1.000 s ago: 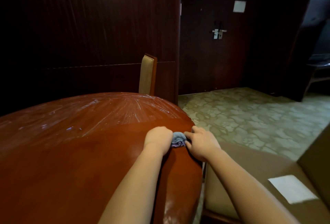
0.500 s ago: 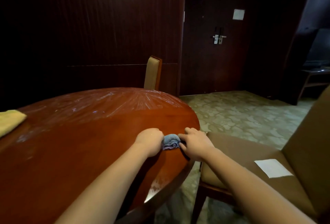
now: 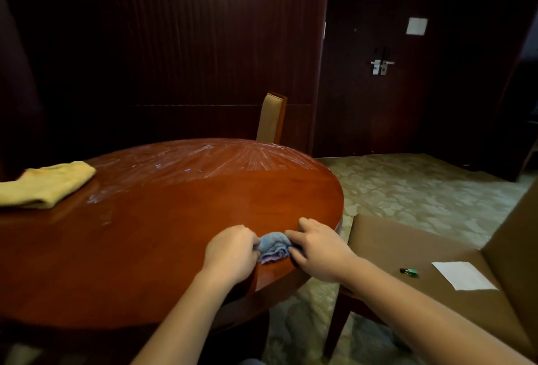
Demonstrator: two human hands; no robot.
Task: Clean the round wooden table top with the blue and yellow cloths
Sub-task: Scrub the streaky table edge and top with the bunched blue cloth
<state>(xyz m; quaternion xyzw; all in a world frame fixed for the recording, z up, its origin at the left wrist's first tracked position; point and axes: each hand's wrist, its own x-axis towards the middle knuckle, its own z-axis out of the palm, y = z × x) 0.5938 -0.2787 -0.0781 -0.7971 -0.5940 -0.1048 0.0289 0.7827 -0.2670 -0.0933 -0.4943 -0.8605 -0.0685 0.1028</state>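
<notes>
Blue cloth [image 3: 273, 246] sits bunched low centre on the table [image 3: 163, 219], gripped by left hand [image 3: 230, 251] and right hand [image 3: 317, 248] with curled fingers. Yellow cloth [image 3: 46, 185] lies far left. No writing is legible.

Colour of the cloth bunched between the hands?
Light blue cloth, seen in the head view.

Both forearms reach forward, converging. Left hand [image 3: 230, 251] knuckles up, fingers curled, gripping cloth [image 3: 273, 246]. Right hand [image 3: 318, 249] opposite, fingertips pinching same cloth.
</notes>
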